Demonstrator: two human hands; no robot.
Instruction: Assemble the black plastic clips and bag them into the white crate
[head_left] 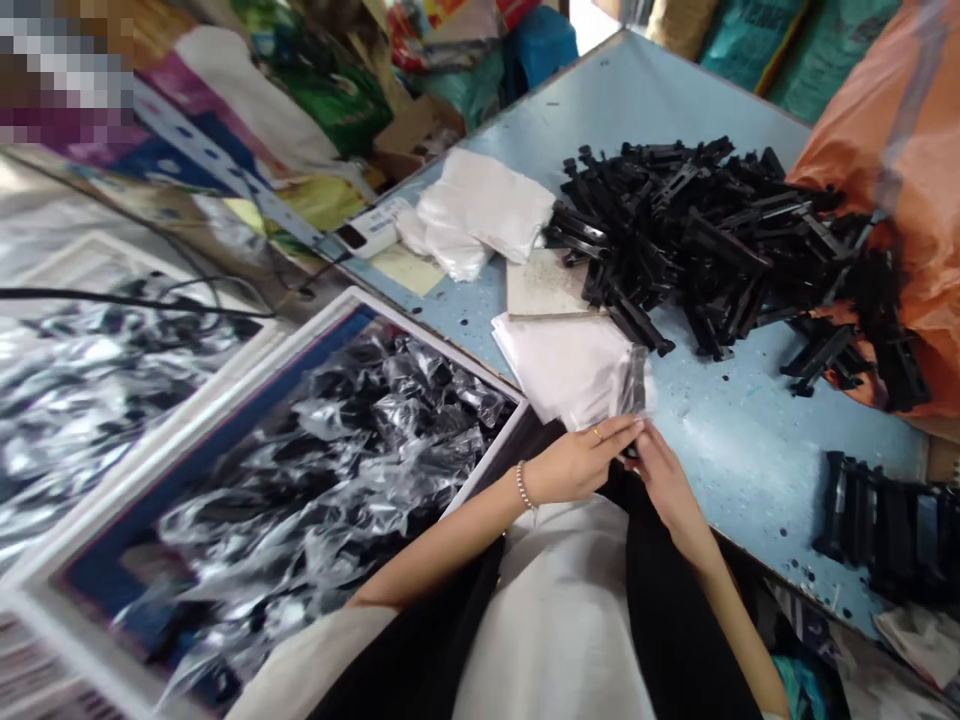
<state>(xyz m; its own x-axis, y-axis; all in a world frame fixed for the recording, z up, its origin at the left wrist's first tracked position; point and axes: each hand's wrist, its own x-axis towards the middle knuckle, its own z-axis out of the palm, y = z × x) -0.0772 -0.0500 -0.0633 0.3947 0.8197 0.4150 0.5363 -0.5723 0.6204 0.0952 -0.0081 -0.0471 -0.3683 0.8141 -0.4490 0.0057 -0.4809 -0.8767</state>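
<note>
Item: one black part (631, 385), apparently bagged, at the near edge of the table (720, 430); left hand (576, 466) and right hand (666, 478) pinched it, probably for steadiness (white stack (559, 360) beside, presumably for reach).

We looked from the person's head, forward and steeply down, past the left hand (576, 464) and the right hand (667, 480) close below, onto a table (720, 430) slanting away ahead, a tray (225, 410) near at left.
</note>
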